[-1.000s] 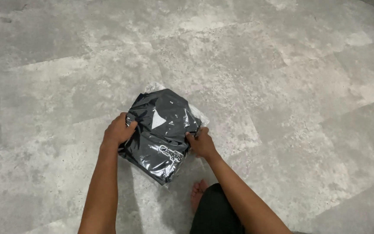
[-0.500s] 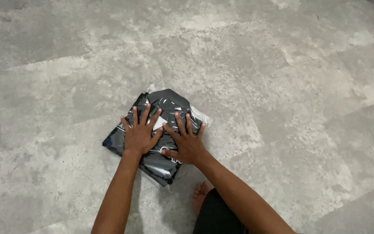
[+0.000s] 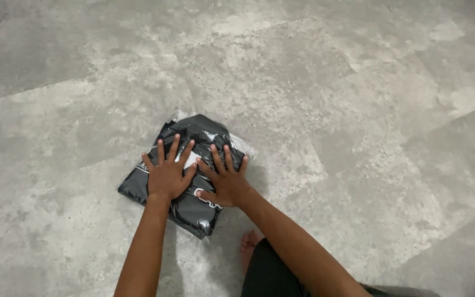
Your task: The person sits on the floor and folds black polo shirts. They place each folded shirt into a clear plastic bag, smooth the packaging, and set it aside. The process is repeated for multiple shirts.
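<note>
both hands grip nothing: left hand (image 3: 167, 175) and right hand (image 3: 225, 180) lie flat, fingers spread toward twelve o'clock, side by side on the black bag (image 3: 185, 170), likely pressing it flat against the grey floor (image 3: 358, 110); a bare foot (image 3: 248, 248) sits at five o'clock.

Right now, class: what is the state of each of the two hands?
Left hand: open, flat on the black plastic package, holding nothing.
Right hand: open, flat on the same package.
</note>
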